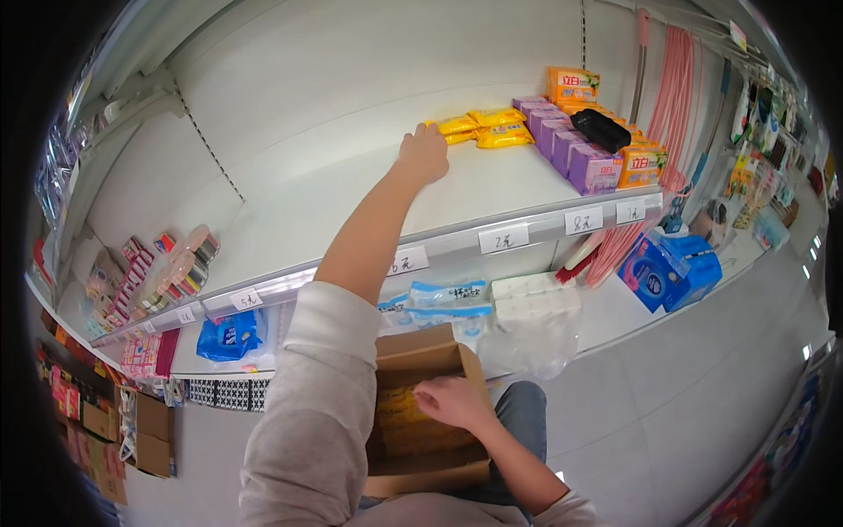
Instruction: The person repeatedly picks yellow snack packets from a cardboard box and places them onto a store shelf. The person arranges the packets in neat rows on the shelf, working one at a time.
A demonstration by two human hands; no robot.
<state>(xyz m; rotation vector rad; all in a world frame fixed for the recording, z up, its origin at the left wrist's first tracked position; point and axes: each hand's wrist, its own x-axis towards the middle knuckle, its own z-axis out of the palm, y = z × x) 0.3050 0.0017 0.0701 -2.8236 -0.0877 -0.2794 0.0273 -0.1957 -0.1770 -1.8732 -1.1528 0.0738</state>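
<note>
My left hand (423, 155) reaches out over the white shelf (342, 197), its fingers on the left end of a small stack of yellow plastic-wrapped packets (504, 136). Whether the fingers grip a packet cannot be told. Purple soap packs (596, 170) stand just right of the stack, with orange packs (642, 165) beyond them and a black object (600, 130) lying on top. My right hand (454, 402) is over the open cardboard box (425, 352) at my lap, its fingers curled above yellow packets (398, 412) inside; what it may hold is hidden.
Handwritten price cards (503, 238) line the shelf's front edge. On the lower shelf are white tissue packs (537, 300), blue-and-white bags (448, 293) and blue packages (672, 270). Pink mop strands (678, 105) hang at right. Another cardboard box (151, 431) stands on the floor at left.
</note>
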